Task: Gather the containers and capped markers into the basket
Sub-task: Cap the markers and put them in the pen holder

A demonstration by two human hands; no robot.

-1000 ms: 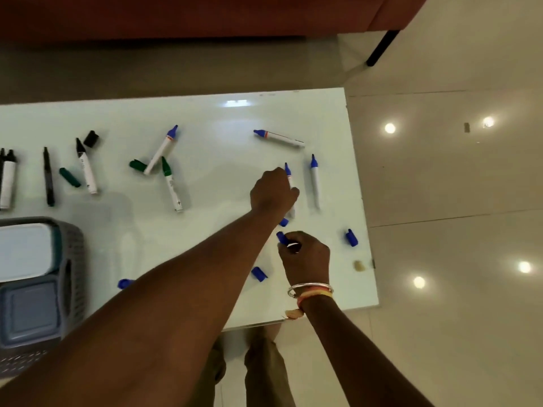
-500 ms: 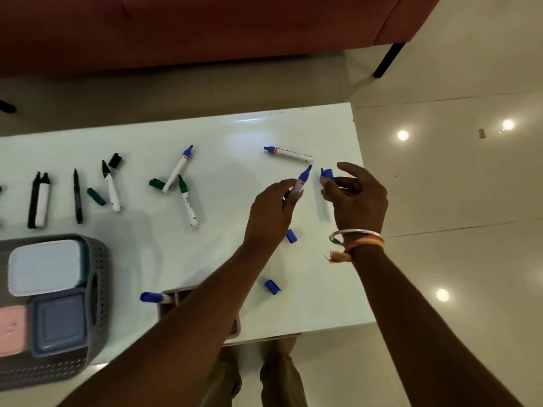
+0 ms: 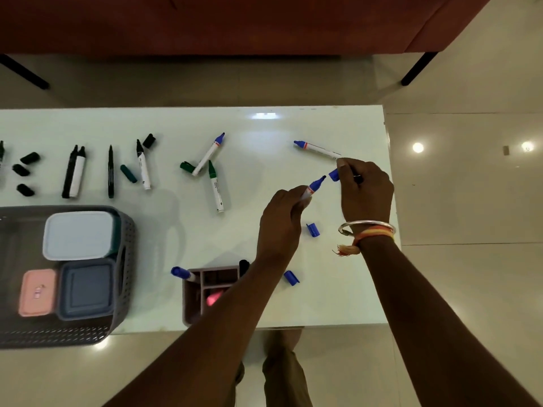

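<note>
My left hand [image 3: 282, 218] grips an uncapped blue marker [image 3: 315, 185], tip pointing up and right. My right hand [image 3: 364, 190] pinches a blue cap [image 3: 333, 174] a short gap from that tip, above the white table [image 3: 264, 130]. The grey basket [image 3: 126, 248] at the left holds a white container [image 3: 78, 235], a blue-grey container [image 3: 86, 289] and a pink container [image 3: 38, 292]. A brown marker holder [image 3: 191, 301] near the front edge has markers in it. Other blue markers [image 3: 317, 149] [image 3: 210, 152], a green marker [image 3: 216, 186] and black markers [image 3: 77, 171] lie loose.
Loose blue caps [image 3: 312, 230] [image 3: 291, 278] lie by my arms, green caps [image 3: 186, 167] [image 3: 128, 173] and black caps [image 3: 29, 157] further left. A red sofa [image 3: 235, 22] stands behind the table. The table's right edge [image 3: 392, 218] is close to my right wrist.
Both hands have stayed over the table's right part; the cap in my right hand now sits closer to the marker tip. The view has tilted down, showing the basket and holder.
</note>
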